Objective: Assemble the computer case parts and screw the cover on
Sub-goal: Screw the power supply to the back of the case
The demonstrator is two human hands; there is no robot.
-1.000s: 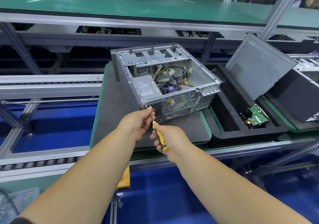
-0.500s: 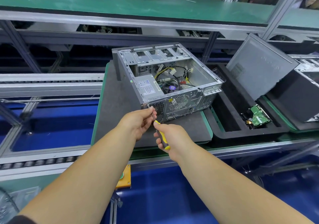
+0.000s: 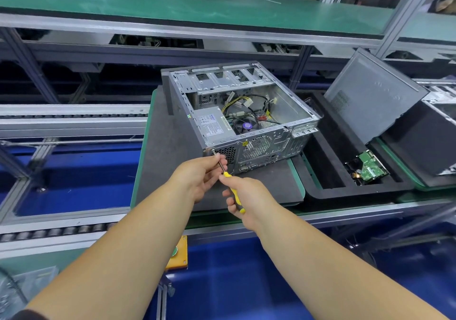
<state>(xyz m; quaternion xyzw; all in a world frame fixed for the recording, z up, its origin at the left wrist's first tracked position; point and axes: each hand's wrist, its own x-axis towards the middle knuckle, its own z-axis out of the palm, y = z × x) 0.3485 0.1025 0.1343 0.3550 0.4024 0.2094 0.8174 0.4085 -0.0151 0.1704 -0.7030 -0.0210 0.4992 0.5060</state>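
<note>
Head view. Computer case [image 3: 246,112]: open-topped, lying on dark mat [image 3: 162,166], cover off. Screwdriver [image 3: 233,189]: yellow handle gripped in curled right hand [image 3: 246,196]; tip at screw [image 3: 213,150] on case's rear near-left corner. Left hand [image 3: 199,176]: fingertips pinching the metal shaft. Grey side panel [image 3: 370,97]: leaning in black foam tray [image 3: 345,191], right of case.

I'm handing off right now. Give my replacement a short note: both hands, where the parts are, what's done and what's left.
Left hand: fingers pinch the screwdriver shaft near its tip.
Right hand: grips the yellow handle.
The tip sits on a screw at the rear left corner of the computer case, which lies open on the dark mat.
The side cover leans in the foam tray to the right, not fitted.
Left: finish this screw, fit the cover, screw it on.
</note>
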